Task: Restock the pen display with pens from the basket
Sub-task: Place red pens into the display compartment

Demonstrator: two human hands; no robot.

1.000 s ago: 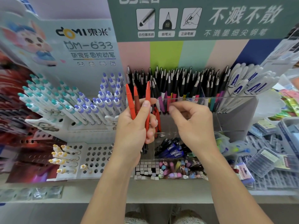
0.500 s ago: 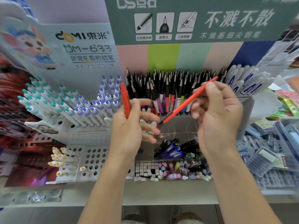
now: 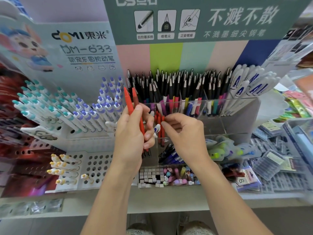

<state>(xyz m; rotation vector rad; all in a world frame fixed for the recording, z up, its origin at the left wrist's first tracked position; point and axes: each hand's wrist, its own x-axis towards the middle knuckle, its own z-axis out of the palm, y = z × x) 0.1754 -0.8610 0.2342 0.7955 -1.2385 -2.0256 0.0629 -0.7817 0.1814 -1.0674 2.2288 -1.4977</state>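
From the head camera we see our left hand (image 3: 133, 133) curled round two red pens (image 3: 131, 106), which stand nearly upright with their caps above our thumb and their dark tips below our palm. Our right hand (image 3: 184, 134) is just beside it at 3 o'clock, its thumb and forefinger pinching the cap of one red pen in a small cluster (image 3: 160, 122) that stands in a clear compartment of the pen display (image 3: 213, 116).

At 12 o'clock from our hands a dense row of black pens (image 3: 177, 87) fills the display's back tier, close above the red cluster. At 2 o'clock white pens (image 3: 249, 85) with blue lettering lean outward. At 10 o'clock a white peg rack (image 3: 94, 133) carries teal-capped pens (image 3: 39, 100) and purple-capped pens (image 3: 108, 102); the purple ones come right up to our left thumb. At 8 o'clock a perforated rack (image 3: 94, 167) holds a few yellow-capped pens (image 3: 59, 167). Below our right wrist, at 6 o'clock, blue pens (image 3: 171, 155) lie in a lower compartment, and in front of them a tray (image 3: 166, 177) holds small erasers. At 4 o'clock clear plastic boxes (image 3: 269, 163) lie piled on the shelf (image 3: 169, 197). We cannot make out a basket.
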